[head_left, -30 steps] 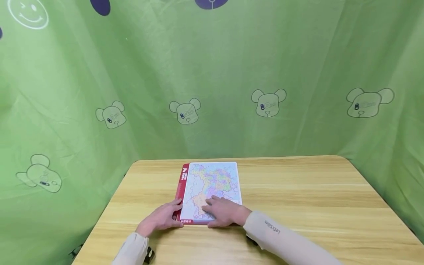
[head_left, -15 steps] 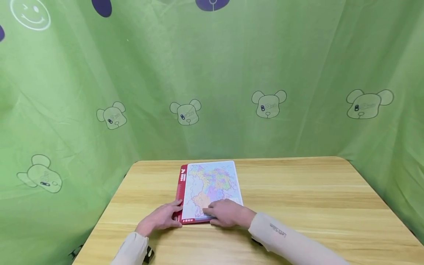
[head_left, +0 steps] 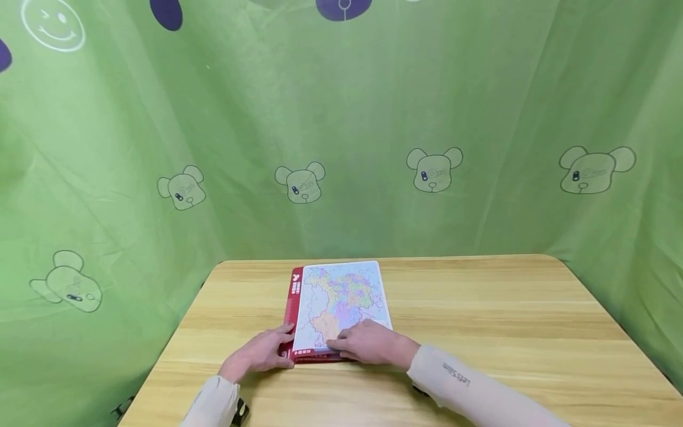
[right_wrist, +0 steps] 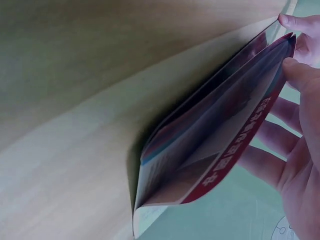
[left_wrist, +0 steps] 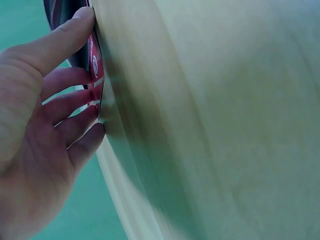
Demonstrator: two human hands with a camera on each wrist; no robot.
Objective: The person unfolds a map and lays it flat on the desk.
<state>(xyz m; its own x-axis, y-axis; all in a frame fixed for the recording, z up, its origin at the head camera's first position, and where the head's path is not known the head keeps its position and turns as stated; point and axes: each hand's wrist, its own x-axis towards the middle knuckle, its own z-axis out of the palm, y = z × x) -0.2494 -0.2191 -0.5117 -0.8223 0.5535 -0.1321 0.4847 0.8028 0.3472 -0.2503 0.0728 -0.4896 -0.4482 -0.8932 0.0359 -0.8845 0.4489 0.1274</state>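
Observation:
A colourful map with a red left border lies on the wooden table. It has several layers, and its near edge stands raised, with a gap beneath the top sheet. My right hand pinches that raised edge near the right corner; in the right wrist view its thumb is on the underside and the fingers are on the printed face. My left hand rests at the red border near the left corner. In the left wrist view, its spread fingers touch the border, with the thumb at the near edge.
The light wooden table extends on both sides of the map. A green curtain printed with bear heads hangs behind and at the sides. A black strap shows under the left sleeve.
My right hand has slid slightly right from lying over the map to its near edge. The top sheet's near edge has lifted from the layers below. My left hand has stayed put.

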